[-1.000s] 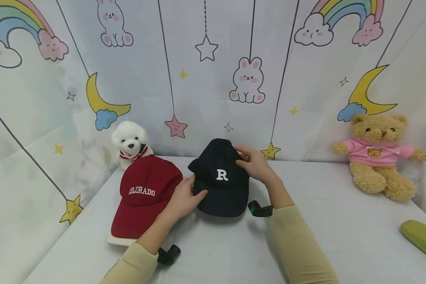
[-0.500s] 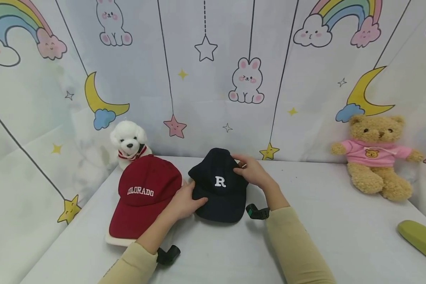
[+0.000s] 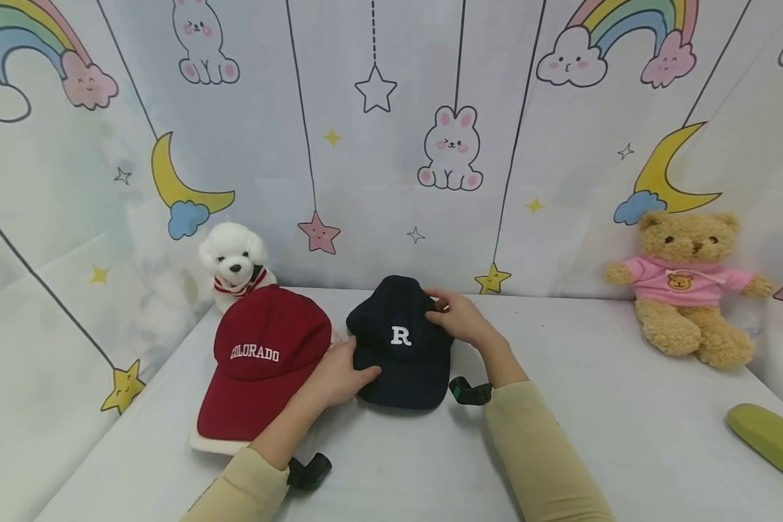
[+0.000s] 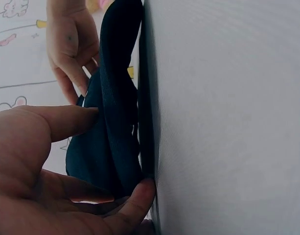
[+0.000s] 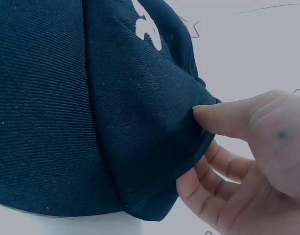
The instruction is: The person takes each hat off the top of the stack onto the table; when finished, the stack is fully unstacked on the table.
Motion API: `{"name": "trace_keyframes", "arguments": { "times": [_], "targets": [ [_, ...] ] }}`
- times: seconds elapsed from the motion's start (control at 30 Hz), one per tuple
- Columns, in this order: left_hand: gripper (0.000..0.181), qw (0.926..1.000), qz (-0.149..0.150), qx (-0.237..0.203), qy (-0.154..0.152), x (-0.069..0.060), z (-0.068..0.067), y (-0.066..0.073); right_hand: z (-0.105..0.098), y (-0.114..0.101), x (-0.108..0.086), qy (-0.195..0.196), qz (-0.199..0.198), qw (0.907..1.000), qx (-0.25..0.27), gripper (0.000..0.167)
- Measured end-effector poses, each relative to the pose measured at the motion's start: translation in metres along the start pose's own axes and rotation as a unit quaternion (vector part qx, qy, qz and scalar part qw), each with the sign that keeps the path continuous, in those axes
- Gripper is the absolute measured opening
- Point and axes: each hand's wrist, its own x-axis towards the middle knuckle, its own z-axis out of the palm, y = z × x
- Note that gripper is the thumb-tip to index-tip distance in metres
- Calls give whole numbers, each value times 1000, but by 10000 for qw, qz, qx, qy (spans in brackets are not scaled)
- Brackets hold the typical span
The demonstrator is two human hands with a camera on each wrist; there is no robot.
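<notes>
A navy baseball cap (image 3: pixel 401 377) with a white letter R is on the white table, its brim facing me. My left hand (image 3: pixel 339 370) grips its left edge. In the left wrist view the thumb lies on top of the cap (image 4: pixel 88 147), and the other fingers reach around its lower edge. With thumb and fingers, my right hand (image 3: pixel 463 317) pinches the right side of the crown, and the right wrist view shows that thumb on the outer fabric. Just left of my left hand sits a red baseball cap (image 3: pixel 267 337) lettered COLORADO.
Something pale (image 3: pixel 218 444) shows beneath the red cap's brim. Behind that cap is a white toy dog (image 3: pixel 231 254). A teddy bear (image 3: pixel 685 286) in a pink top sits at the back right, with a green object (image 3: pixel 770 442) at the right edge. A patterned curtain (image 3: pixel 391 181) hangs behind the table.
Both hands have lowered the navy cap and drawn it slightly nearer to me, mostly in the first half second. My grip on it stays the same. The red cap has stayed in place.
</notes>
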Motion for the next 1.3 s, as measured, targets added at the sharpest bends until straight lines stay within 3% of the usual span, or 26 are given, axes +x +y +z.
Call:
{"name": "trace_keyframes", "arguments": {
  "times": [0.33, 0.7, 1.03, 1.3],
  "targets": [
    [82, 9996, -253, 82, -128, -4, -3, 5, 0, -5, -1, -14, -53, 9997, -224, 50],
    [85, 9992, -346, -25, -196, -10, -10, 11, -6, -18, -5, 169, -471, 9971, -568, 54],
    [77, 9981, -110, -494, 342, -15, -23, 17, -10, -38, -15, 116, -820, 9943, -678, 64],
    [74, 9949, 210, -732, 660, -24, -31, 16, 3, -47, -27, -340, -767, 9893, -1197, 71]
  ]
}}
